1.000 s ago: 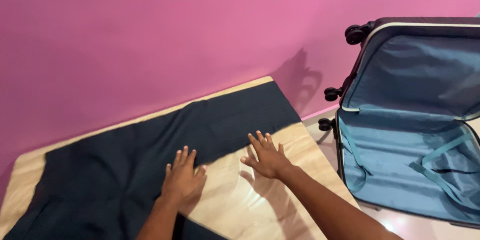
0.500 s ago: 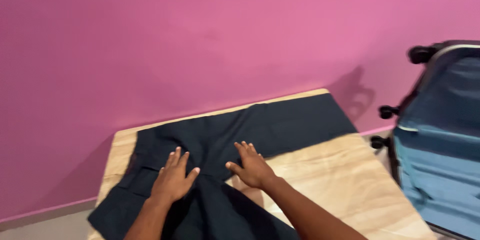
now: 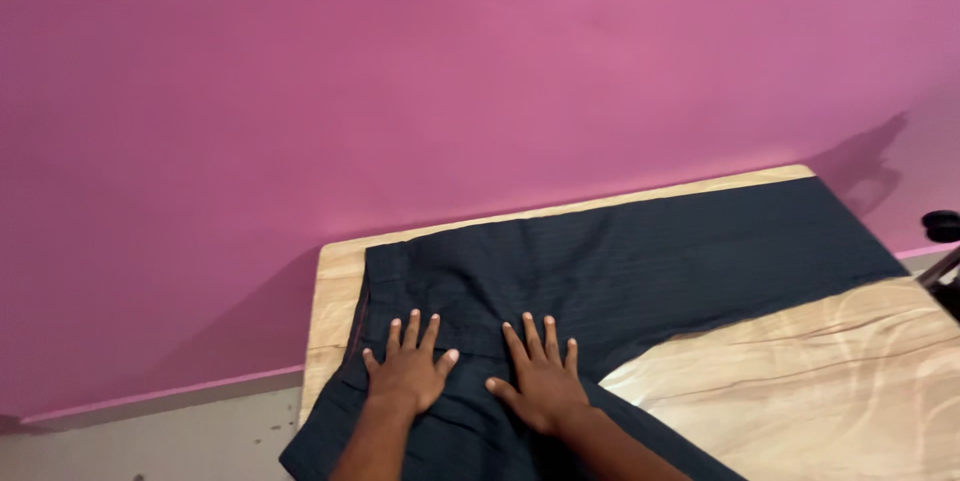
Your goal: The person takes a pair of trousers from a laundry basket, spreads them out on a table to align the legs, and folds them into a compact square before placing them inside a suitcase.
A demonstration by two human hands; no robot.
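Both hands, left hand [image 3: 408,373] and right hand [image 3: 541,381], had shifted from the trouser leg to the waist end of the dark trousers [image 3: 640,261] on the wooden table [image 3: 800,381], fingers spread flat, gripping nothing, smoothing there.

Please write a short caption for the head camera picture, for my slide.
Both hands, left hand and right hand, lie flat with spread fingers on dark trousers laid across a wooden table beside a pink wall.
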